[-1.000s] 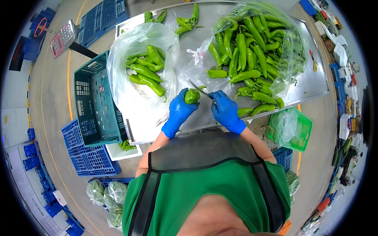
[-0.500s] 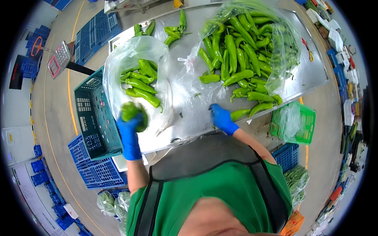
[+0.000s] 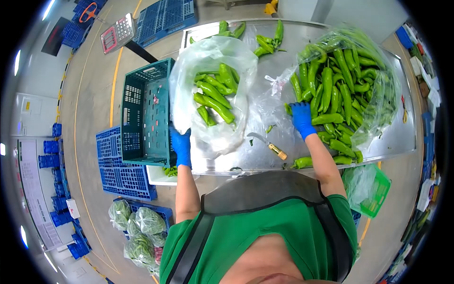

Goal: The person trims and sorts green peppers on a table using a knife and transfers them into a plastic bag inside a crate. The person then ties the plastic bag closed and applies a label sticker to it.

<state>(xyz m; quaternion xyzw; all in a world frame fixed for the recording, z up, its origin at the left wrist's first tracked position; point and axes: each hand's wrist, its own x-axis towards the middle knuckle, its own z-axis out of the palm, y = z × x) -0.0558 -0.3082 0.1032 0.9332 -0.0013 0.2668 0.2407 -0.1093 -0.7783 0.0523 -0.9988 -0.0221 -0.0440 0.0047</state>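
My left hand (image 3: pixel 181 147), in a blue glove, is at the near-left edge of a clear plastic bag (image 3: pixel 241 116). Its fingers are closed on the bag's edge, with the tips partly hidden. Several long green peppers (image 3: pixel 215 90) lie inside this bag. My right hand (image 3: pixel 301 118), also gloved, reaches onto the left side of a large pepper heap (image 3: pixel 347 90). Its fingers curl over a green pepper (image 3: pixel 288 109) whose end sticks out on the left. A curved knife (image 3: pixel 276 151) with a wooden handle lies on the metal table between my hands.
A dark green crate (image 3: pixel 171 102) stands left of the table, above a white box (image 3: pixel 156 176) with peppers. A scale display (image 3: pixel 118 33) rises behind. Loose peppers (image 3: pixel 269 42) lie at the table's far side. Scissors (image 3: pixel 404 111) are at the right, a bright green basket (image 3: pixel 378 194) below.
My left hand no longer holds the green pepper and is now at the bag's edge. My right hand has moved forward onto the heap. The knife now shows. The view has shifted.
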